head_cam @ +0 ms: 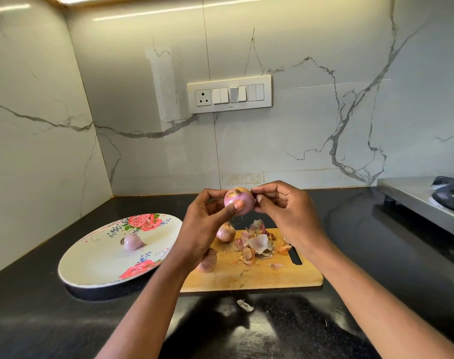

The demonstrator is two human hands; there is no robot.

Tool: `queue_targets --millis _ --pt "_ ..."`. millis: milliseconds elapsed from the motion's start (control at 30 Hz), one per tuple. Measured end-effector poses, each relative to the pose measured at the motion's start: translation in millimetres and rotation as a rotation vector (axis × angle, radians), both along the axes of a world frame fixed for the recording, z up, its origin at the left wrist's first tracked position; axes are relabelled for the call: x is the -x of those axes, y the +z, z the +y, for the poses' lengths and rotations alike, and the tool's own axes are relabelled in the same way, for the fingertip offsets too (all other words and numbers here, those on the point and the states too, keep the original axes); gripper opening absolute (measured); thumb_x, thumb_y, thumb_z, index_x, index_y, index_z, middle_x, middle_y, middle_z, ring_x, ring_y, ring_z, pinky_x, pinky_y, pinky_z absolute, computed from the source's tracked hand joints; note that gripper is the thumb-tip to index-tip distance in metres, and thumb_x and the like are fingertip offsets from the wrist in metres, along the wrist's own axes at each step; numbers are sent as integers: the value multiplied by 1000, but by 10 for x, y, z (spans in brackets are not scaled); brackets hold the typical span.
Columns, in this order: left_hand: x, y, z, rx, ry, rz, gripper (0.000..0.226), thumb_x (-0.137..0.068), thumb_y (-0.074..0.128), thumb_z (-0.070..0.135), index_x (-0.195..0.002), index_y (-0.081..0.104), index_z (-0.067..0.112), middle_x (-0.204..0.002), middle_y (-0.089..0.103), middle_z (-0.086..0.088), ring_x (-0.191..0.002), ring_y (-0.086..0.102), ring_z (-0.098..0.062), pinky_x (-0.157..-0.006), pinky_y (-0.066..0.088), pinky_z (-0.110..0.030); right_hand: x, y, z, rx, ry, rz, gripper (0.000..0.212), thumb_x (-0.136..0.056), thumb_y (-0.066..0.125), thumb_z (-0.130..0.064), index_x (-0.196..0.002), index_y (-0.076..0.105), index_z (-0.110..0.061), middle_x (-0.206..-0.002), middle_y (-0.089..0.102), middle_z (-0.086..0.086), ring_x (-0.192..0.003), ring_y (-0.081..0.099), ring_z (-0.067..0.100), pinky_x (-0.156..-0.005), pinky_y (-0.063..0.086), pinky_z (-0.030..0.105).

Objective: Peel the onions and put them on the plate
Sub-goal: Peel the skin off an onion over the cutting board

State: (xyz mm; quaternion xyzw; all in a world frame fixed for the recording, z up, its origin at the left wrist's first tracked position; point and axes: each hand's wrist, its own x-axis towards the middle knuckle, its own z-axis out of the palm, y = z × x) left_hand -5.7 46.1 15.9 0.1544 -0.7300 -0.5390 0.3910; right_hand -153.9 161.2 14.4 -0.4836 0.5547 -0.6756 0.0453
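Observation:
My left hand (207, 218) holds a pinkish-purple onion (237, 202) in the air above the wooden cutting board (251, 275), thumb pressed on its front. My right hand (282, 208) pinches the skin at the onion's upper right edge with its fingertips. A white plate with red rose prints (96, 265) lies to the left, with one peeled onion (132, 241) on it. Two unpeeled onions rest on the board: one (225, 232) near its far edge, another (207, 260) partly hidden by my left wrist. A heap of onion skins (258, 244) lies on the board.
The black countertop (376, 255) carries a stray bit of skin (245, 305) in front of the board. A steel gas stove (427, 200) stands at the right. Marble walls close the corner behind and left, with a switch panel (229, 94).

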Motion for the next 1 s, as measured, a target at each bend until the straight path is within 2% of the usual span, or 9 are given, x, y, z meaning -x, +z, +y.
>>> queue_targets --millis 133,367,500,600,733,833,1000 --pt "-15 21 -29 -12 41 0 61 -71 76 48 -121 61 16 -112 73 3 -104 71 -9 -98 56 -33 -37 37 7 -35 60 6 21 -89 76 -16 -108 72 -24 -103 77 -8 -99 73 9 -90 59 30" --pt "-11 15 -39 0 21 -28 57 -73 76 47 -120 61 19 -114 72 4 -107 70 -11 -100 55 -35 -40 56 51 -5 8 50 24 -86 78 -12 -105 68 -21 -90 79 -3 -89 75 12 -83 61 32" --pt "-4 10 -26 28 8 -51 59 -70 79 47 -119 61 19 -114 71 3 -106 69 -11 -91 56 -28 -67 52 58 -10 -27 76 25 -86 78 -10 -105 64 -18 -89 76 -2 -86 74 8 -77 59 23" --pt "9 -15 4 63 7 -56 63 -64 86 39 -116 59 14 -110 72 0 -100 71 -11 -85 57 -25 -86 33 42 -17 -34 107 25 -85 78 -8 -102 64 -19 -88 73 -4 -85 72 10 -76 59 25" --pt "14 -14 -12 62 -26 -10 59 -68 84 33 -116 59 9 -109 73 -6 -102 72 -18 -87 58 -28 -109 30 28 12 -79 156 25 -82 80 -5 -96 65 -20 -87 72 -7 -83 71 11 -78 60 27" --pt "2 2 -3 34 -57 16 57 -71 82 32 -118 60 9 -109 74 -6 -102 71 -19 -85 56 -26 -169 43 10 51 -120 167 22 -82 79 -6 -94 65 -18 -87 72 -6 -80 71 11 -76 60 27" --pt "-34 29 -25 8 -94 31 50 -76 78 26 -119 60 8 -108 74 -3 -102 71 -17 -80 54 -19 -206 17 -50 94 -194 61 20 -84 77 -7 -99 66 -17 -86 73 -4 -79 71 9 -74 59 24"
